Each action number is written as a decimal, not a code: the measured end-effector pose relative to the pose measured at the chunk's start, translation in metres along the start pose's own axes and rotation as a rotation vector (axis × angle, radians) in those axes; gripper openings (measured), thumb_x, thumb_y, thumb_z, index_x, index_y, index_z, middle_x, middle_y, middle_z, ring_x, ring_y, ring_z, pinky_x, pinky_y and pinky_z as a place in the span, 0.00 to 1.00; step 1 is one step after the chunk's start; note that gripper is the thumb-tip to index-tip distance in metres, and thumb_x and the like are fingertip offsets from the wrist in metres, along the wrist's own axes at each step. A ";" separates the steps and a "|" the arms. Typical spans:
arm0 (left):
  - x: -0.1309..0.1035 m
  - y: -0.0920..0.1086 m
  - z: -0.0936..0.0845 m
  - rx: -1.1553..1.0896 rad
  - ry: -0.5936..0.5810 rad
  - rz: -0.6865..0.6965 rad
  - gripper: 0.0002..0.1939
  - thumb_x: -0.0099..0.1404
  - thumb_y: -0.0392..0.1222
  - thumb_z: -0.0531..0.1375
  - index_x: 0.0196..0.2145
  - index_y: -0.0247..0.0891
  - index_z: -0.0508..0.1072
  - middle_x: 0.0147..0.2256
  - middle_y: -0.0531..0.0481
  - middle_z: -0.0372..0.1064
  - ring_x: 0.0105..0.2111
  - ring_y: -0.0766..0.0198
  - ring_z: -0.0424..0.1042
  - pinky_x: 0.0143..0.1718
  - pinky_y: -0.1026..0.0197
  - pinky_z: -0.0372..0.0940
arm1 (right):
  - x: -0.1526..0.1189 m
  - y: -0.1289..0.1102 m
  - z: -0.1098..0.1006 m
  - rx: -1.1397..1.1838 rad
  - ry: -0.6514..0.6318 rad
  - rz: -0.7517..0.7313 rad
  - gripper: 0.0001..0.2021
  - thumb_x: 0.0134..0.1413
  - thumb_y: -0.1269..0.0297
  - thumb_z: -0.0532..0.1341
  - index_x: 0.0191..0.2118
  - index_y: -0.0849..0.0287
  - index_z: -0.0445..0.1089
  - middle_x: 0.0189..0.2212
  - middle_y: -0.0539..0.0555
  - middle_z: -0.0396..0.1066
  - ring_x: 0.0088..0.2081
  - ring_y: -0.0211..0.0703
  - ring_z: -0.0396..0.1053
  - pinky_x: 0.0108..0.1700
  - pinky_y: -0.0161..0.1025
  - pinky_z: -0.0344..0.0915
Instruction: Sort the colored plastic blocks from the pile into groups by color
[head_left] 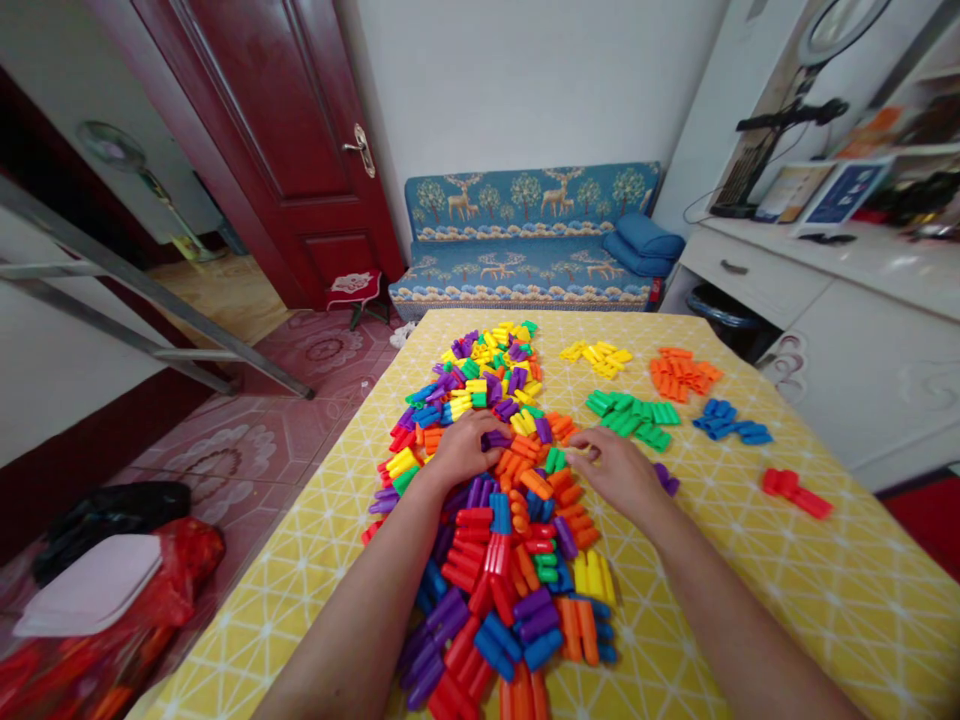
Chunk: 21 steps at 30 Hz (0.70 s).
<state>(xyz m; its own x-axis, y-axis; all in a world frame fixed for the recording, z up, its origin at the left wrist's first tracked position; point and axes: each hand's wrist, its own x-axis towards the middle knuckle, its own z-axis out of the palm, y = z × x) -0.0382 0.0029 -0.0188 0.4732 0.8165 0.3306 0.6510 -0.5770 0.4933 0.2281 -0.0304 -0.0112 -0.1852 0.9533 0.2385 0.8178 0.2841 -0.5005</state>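
A long heap of multicoloured plastic building pieces, shaped like joined tubes, runs down the table. My left hand (466, 447) rests in the heap's middle, its fingers closed around a purple building piece (495, 439). At the heap's right edge, my right hand (609, 468) has its fingers curled together beside a green building piece (556, 460); whatever they may hold is hidden. Orange pieces (523, 446) lie between both hands. Beyond my right hand is a group of green pieces (634, 415), and a purple piece (666, 479) shows just past the wrist.
Sorted groups lie to the right: yellow pieces (598, 356), orange pieces (682, 374), blue pieces (729, 422) and red pieces (796, 491). A yellow patterned cloth (300, 560) covers the table. Behind stands a blue sofa (517, 258), with a white cabinet (847, 340) at right.
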 end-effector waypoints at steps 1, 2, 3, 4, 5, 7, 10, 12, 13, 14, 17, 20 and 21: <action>0.000 0.001 0.000 0.002 0.010 -0.011 0.15 0.53 0.31 0.60 0.39 0.41 0.76 0.40 0.49 0.72 0.44 0.58 0.70 0.48 0.57 0.64 | 0.000 -0.006 0.010 0.052 -0.019 -0.017 0.12 0.54 0.63 0.59 0.43 0.56 0.73 0.41 0.55 0.73 0.34 0.40 0.70 0.36 0.36 0.64; 0.000 0.001 0.000 0.005 0.019 -0.024 0.14 0.54 0.32 0.60 0.39 0.40 0.76 0.39 0.49 0.72 0.43 0.58 0.70 0.47 0.58 0.65 | -0.001 -0.010 0.018 0.083 -0.034 -0.021 0.15 0.54 0.65 0.59 0.47 0.56 0.72 0.43 0.56 0.72 0.34 0.40 0.70 0.36 0.37 0.64; 0.000 0.002 -0.001 0.011 0.025 -0.036 0.14 0.54 0.32 0.59 0.39 0.40 0.76 0.39 0.48 0.72 0.43 0.58 0.70 0.47 0.58 0.65 | -0.001 -0.013 0.025 0.095 -0.044 -0.014 0.18 0.53 0.66 0.59 0.50 0.57 0.70 0.45 0.56 0.71 0.34 0.40 0.70 0.37 0.37 0.65; -0.001 0.002 -0.001 0.018 0.024 -0.042 0.13 0.55 0.33 0.59 0.39 0.40 0.76 0.39 0.48 0.72 0.42 0.58 0.70 0.46 0.58 0.65 | -0.001 -0.014 0.031 0.098 -0.055 0.002 0.20 0.52 0.67 0.60 0.52 0.57 0.69 0.45 0.57 0.71 0.33 0.40 0.69 0.37 0.37 0.65; -0.001 0.002 -0.001 0.027 0.019 -0.042 0.14 0.55 0.33 0.59 0.40 0.40 0.76 0.40 0.48 0.71 0.43 0.58 0.70 0.47 0.58 0.66 | -0.002 -0.015 0.035 0.102 -0.068 0.025 0.22 0.51 0.67 0.61 0.54 0.57 0.68 0.45 0.57 0.71 0.33 0.40 0.69 0.36 0.38 0.65; -0.001 0.003 -0.001 0.049 0.001 -0.030 0.16 0.55 0.34 0.60 0.42 0.41 0.76 0.43 0.48 0.71 0.45 0.58 0.70 0.48 0.57 0.65 | -0.003 -0.015 0.039 0.130 -0.088 0.081 0.24 0.47 0.67 0.63 0.53 0.58 0.69 0.43 0.56 0.72 0.31 0.41 0.69 0.35 0.38 0.65; -0.001 0.002 0.000 0.086 -0.028 -0.029 0.20 0.55 0.37 0.61 0.47 0.44 0.75 0.48 0.48 0.71 0.49 0.56 0.68 0.52 0.55 0.64 | -0.003 -0.013 0.039 0.235 -0.057 0.081 0.17 0.46 0.67 0.63 0.46 0.57 0.73 0.40 0.54 0.74 0.36 0.44 0.71 0.39 0.40 0.66; -0.001 0.001 0.001 0.097 -0.039 -0.038 0.20 0.56 0.38 0.61 0.48 0.44 0.74 0.48 0.48 0.71 0.49 0.56 0.69 0.53 0.55 0.64 | -0.001 -0.008 0.035 0.322 -0.019 0.058 0.11 0.47 0.65 0.62 0.40 0.57 0.73 0.37 0.53 0.75 0.38 0.45 0.72 0.41 0.40 0.67; -0.001 0.000 0.001 0.097 -0.038 -0.042 0.20 0.56 0.38 0.61 0.48 0.44 0.74 0.47 0.49 0.72 0.49 0.56 0.69 0.53 0.56 0.64 | 0.001 -0.003 0.031 0.358 0.009 0.067 0.11 0.48 0.64 0.61 0.39 0.57 0.73 0.36 0.53 0.75 0.38 0.45 0.72 0.41 0.40 0.67; -0.001 0.000 0.002 0.096 -0.036 -0.046 0.19 0.56 0.37 0.61 0.47 0.44 0.75 0.47 0.49 0.72 0.48 0.56 0.69 0.53 0.56 0.64 | 0.003 0.004 0.027 0.383 0.051 0.096 0.12 0.48 0.62 0.61 0.40 0.57 0.72 0.35 0.53 0.75 0.36 0.44 0.72 0.39 0.40 0.67; -0.001 -0.001 0.002 0.089 -0.034 -0.057 0.18 0.56 0.37 0.61 0.46 0.44 0.75 0.47 0.49 0.72 0.48 0.57 0.69 0.52 0.57 0.64 | 0.012 0.036 0.011 0.353 0.259 0.232 0.18 0.46 0.58 0.63 0.44 0.58 0.69 0.34 0.54 0.75 0.33 0.44 0.72 0.37 0.41 0.68; 0.000 0.000 0.001 0.081 -0.036 -0.064 0.18 0.56 0.37 0.62 0.46 0.44 0.76 0.46 0.49 0.72 0.48 0.57 0.69 0.52 0.56 0.64 | 0.017 0.072 -0.004 0.275 0.343 0.308 0.20 0.45 0.57 0.63 0.45 0.60 0.69 0.34 0.56 0.75 0.33 0.46 0.72 0.38 0.43 0.68; 0.000 0.000 0.001 0.079 -0.034 -0.068 0.18 0.56 0.38 0.62 0.46 0.44 0.76 0.46 0.49 0.72 0.48 0.57 0.69 0.51 0.56 0.65 | 0.017 0.080 -0.007 0.280 0.337 0.309 0.21 0.45 0.58 0.62 0.46 0.60 0.69 0.35 0.57 0.75 0.33 0.46 0.72 0.38 0.44 0.69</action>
<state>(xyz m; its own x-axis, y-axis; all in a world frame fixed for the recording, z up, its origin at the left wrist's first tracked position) -0.0379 0.0028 -0.0195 0.4456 0.8536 0.2700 0.7265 -0.5210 0.4480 0.2942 0.0081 -0.0412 0.2641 0.9242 0.2760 0.6213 0.0559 -0.7816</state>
